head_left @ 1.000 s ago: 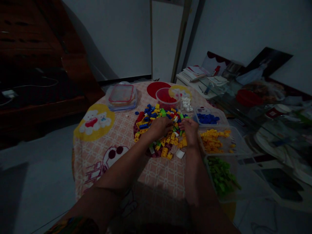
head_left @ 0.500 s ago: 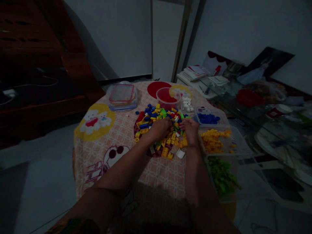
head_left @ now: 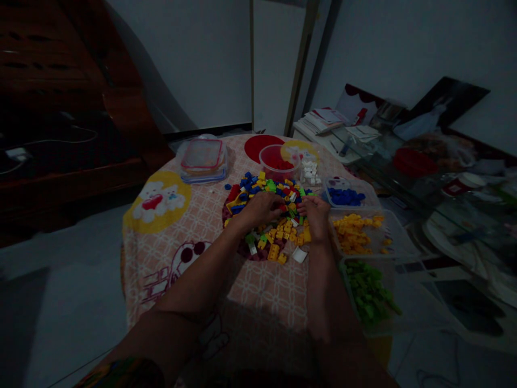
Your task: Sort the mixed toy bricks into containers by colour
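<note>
A mixed heap of toy building bricks (head_left: 287, 230) in yellow, blue, red, green and white lies on the cloth-covered round table. My left hand (head_left: 262, 209) rests over the heap's middle, fingers curled down among the bricks; anything in its grip is hidden. At the heap's right edge is my right hand (head_left: 315, 209), its fingers drawn together and pointing left; what they hold is too small to make out. A small gap with bricks in it separates the two hands. A white piece (head_left: 299, 254) lies at the near edge.
Right of the heap stand clear trays of blue bricks (head_left: 346, 196), yellow bricks (head_left: 353, 233) and green bricks (head_left: 368, 293). Behind it are a round tub (head_left: 264, 156) with red bricks and some white bricks (head_left: 310, 171). Stacked lidded containers (head_left: 203, 160) sit back left. A cluttered glass table (head_left: 428, 199) adjoins.
My left hand has shifted slightly left, its wrist now lower over the yellow bricks at the heap's left side. My right hand stays almost in place.
</note>
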A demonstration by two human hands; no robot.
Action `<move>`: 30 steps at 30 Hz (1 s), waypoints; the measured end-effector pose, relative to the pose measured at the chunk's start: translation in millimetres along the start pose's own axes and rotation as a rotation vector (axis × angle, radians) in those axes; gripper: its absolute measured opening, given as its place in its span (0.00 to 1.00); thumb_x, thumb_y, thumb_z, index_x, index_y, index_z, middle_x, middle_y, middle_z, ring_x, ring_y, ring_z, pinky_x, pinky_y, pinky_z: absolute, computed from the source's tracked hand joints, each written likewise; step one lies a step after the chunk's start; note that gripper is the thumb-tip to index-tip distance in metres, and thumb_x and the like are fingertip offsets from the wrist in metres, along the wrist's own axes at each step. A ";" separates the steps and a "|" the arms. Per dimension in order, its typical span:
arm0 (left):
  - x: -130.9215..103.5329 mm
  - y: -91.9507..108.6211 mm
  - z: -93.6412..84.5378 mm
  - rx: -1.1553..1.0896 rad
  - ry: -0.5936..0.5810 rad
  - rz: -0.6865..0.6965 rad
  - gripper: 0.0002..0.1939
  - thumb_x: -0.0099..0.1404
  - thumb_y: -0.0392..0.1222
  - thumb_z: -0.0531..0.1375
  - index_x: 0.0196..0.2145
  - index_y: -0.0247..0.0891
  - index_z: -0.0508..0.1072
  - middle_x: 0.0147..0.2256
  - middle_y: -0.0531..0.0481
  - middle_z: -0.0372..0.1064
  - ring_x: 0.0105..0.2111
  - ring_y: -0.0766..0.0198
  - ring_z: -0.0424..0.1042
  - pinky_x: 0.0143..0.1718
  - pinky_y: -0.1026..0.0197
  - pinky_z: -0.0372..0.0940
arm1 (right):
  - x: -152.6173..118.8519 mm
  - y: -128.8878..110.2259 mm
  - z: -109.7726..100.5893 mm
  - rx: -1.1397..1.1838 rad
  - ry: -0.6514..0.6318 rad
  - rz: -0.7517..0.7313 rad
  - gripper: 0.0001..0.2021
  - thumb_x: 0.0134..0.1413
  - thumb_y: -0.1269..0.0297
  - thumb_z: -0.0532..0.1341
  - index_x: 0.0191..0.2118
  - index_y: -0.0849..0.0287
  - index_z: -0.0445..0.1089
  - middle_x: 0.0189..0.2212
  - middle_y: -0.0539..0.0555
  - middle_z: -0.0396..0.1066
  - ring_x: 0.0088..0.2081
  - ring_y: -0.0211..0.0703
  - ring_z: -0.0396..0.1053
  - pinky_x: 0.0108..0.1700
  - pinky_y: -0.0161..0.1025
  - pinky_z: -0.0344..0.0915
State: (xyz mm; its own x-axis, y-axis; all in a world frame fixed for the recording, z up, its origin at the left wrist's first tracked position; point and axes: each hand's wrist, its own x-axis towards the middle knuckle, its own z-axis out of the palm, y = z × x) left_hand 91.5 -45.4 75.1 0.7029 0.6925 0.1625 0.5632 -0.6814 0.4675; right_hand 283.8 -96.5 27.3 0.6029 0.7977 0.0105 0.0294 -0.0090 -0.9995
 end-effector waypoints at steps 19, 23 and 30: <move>88.3 -46.7 -23.3 -0.555 0.565 -0.186 0.27 0.62 0.37 0.64 0.60 0.32 0.78 0.49 0.41 0.81 0.50 0.53 0.79 0.54 0.52 0.74 | 1.1 0.2 0.3 0.051 0.004 0.019 0.07 0.45 0.61 0.63 0.30 0.58 0.73 0.18 0.46 0.73 0.19 0.37 0.70 0.22 0.31 0.64; 90.1 -47.6 -25.2 -0.529 0.552 -0.146 0.35 0.64 0.37 0.65 0.68 0.36 0.68 0.59 0.36 0.75 0.56 0.51 0.77 0.57 0.50 0.72 | 1.1 -1.4 0.9 0.024 0.005 0.027 0.07 0.46 0.60 0.62 0.30 0.57 0.73 0.18 0.46 0.73 0.19 0.37 0.70 0.22 0.32 0.65; 23.6 -32.0 -14.4 -0.558 0.454 -0.159 0.26 0.63 0.41 0.63 0.58 0.34 0.77 0.56 0.39 0.78 0.52 0.51 0.79 0.56 0.50 0.74 | 0.2 1.7 -0.6 0.013 0.001 -0.010 0.08 0.47 0.59 0.63 0.30 0.57 0.73 0.19 0.46 0.73 0.21 0.38 0.71 0.24 0.32 0.66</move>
State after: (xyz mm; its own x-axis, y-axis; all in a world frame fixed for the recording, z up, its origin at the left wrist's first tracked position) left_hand 83.8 -3.8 76.5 0.3135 0.8854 0.3431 0.2530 -0.4261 0.8685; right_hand 284.5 -96.8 25.6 0.6037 0.7970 0.0201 0.0248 0.0065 -0.9997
